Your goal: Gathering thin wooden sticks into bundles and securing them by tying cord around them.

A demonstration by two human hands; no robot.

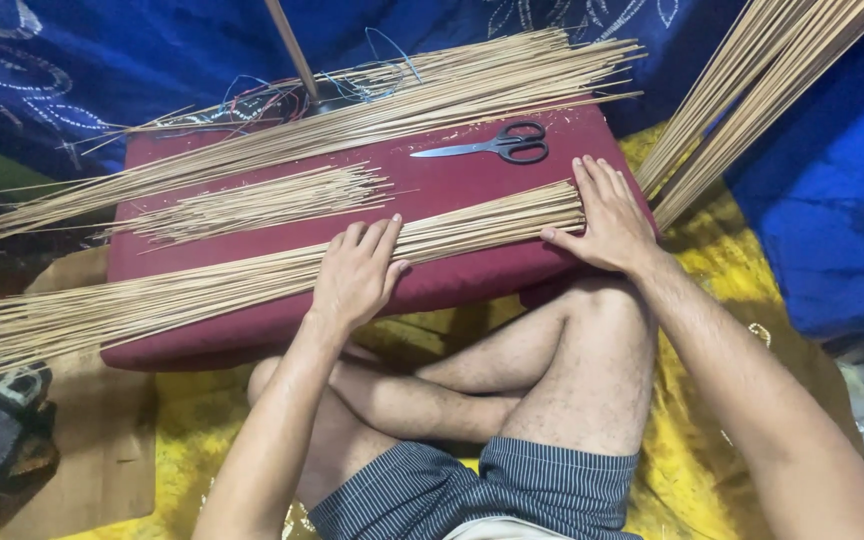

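Note:
A long bundle of thin bamboo sticks (202,285) lies across the front of a dark red cushion (452,180). My left hand (357,275) rests flat on the middle of this bundle, fingers spread a little. At the bundle's right end my right hand (607,215) presses its palm and fingers against the stick tips. Neither hand grips anything. Black-handled scissors (497,147) lie on the cushion just beyond my right hand.
A small pile of shorter sticks (262,203) and a big bundle (352,125) lie farther back on the cushion. More long sticks (752,90) lean at the right. Coloured wires (262,100) sit behind. My crossed legs (512,390) rest on yellow cloth.

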